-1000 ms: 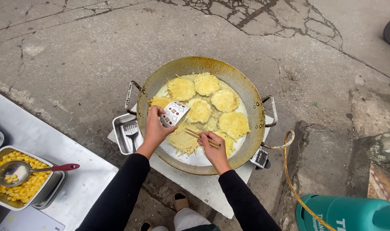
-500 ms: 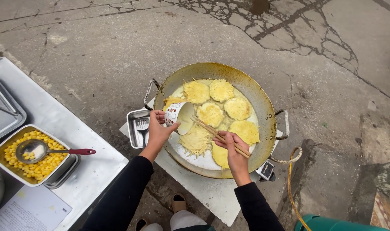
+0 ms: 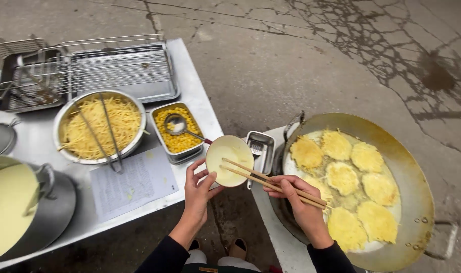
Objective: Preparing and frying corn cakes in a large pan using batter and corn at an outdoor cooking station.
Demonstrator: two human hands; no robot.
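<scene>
Beside the wok [image 3: 417, 167], left hand [image 3: 199, 189] gripping small bowl [image 3: 229, 160], right hand [image 3: 301, 202] clasping chopsticks [image 3: 271, 183]

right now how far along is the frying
Done: several golden fritters already sit frying in the wok. In hand: the left hand holds a small round dish coated with pale batter, and the right hand holds chopsticks across it. Left: the bowl of shredded potato, the corn tray and the batter pot are all well filled.
</scene>
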